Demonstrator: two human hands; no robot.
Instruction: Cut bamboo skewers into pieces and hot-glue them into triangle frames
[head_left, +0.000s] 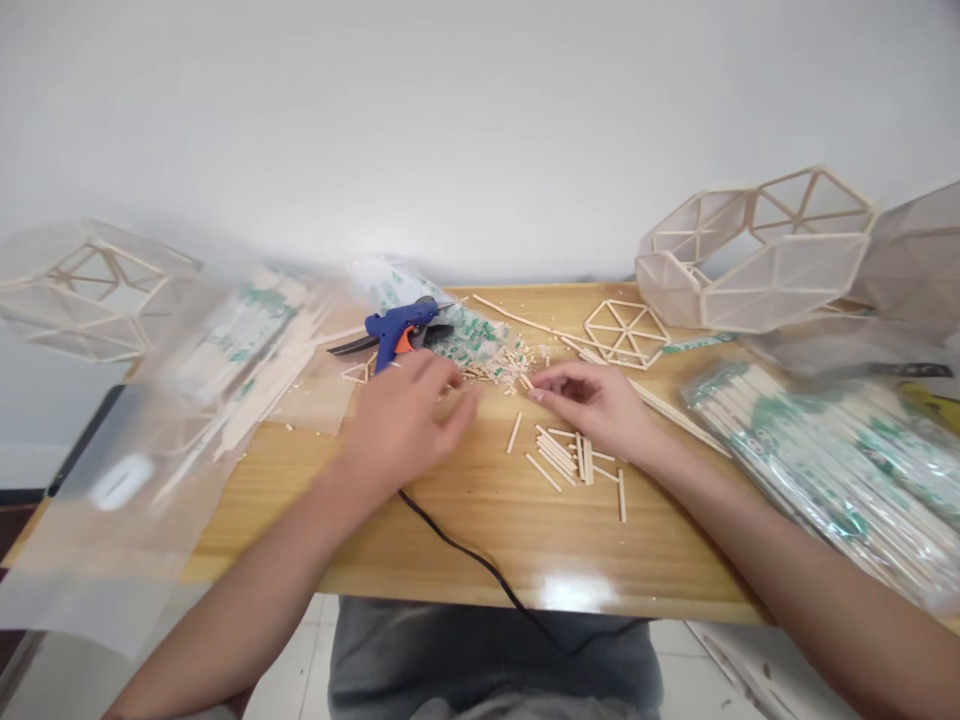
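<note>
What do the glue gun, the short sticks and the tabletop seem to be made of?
Glue gun: probably plastic, its blue body smooth. Short sticks: likely bare wood, pale and matte. Tabletop: wood or laminate, by its grain; a reflection suggests gloss.

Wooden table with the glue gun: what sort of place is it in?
Probably a small craft workspace, perhaps at home: the glue gun, short wooden sticks and flat hexagonal frame suggest model-making.

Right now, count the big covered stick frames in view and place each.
3: the left frame at far left; the open ring frame at back right; the edge frame beside it, cut off. More may be hidden.
</note>
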